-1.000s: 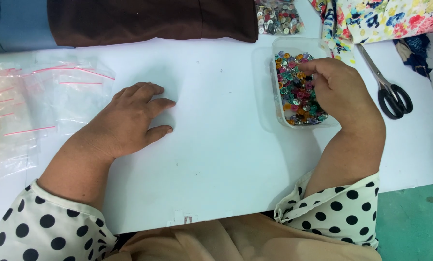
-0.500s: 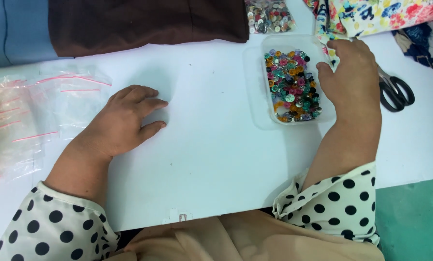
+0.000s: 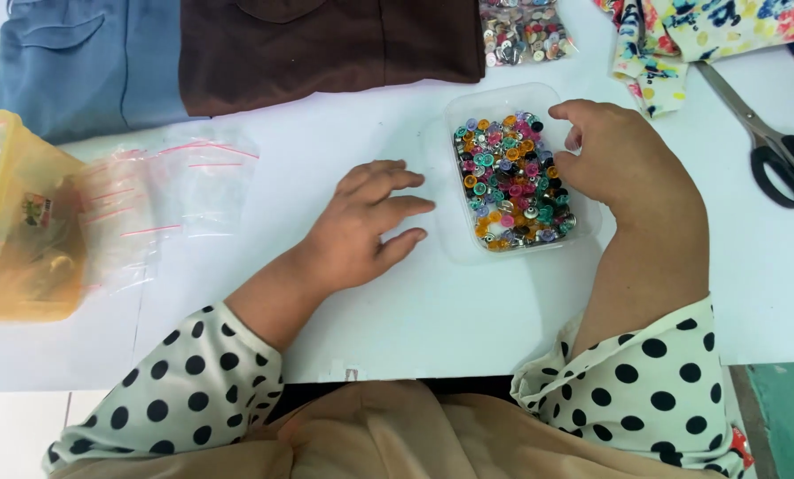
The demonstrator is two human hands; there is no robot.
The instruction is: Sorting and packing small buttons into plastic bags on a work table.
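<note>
Head view only:
Landmark: clear plastic tub (image 3: 455,244) of small coloured buttons (image 3: 512,182), set on the white table (image 3: 432,302) between both hands.
Right hand (image 3: 623,173): resting against tub's right wall, fingers curled loosely over the rim, tips at the buttons; whether one is pinched, cannot tell; placed so probably to steady the tub while picking.
Left hand (image 3: 361,226): just left of tub, flat on the table, fingers spread and relaxed, gripping nothing; likely bracing.
Zip bags (image 3: 171,200): further left of tub, clear with pink seals, lying in a loose heap, within reach.
Yellow container (image 3: 20,222): beyond the bags, far left of tub.
Scissors (image 3: 770,146): right of tub, well apart, lying flat.
Folded cloth: brown piece (image 3: 326,44) behind tub, blue piece (image 3: 86,62) behind and left, floral fabric (image 3: 707,35) behind and right.
Bag of pale buttons (image 3: 521,31): directly behind tub.
</note>
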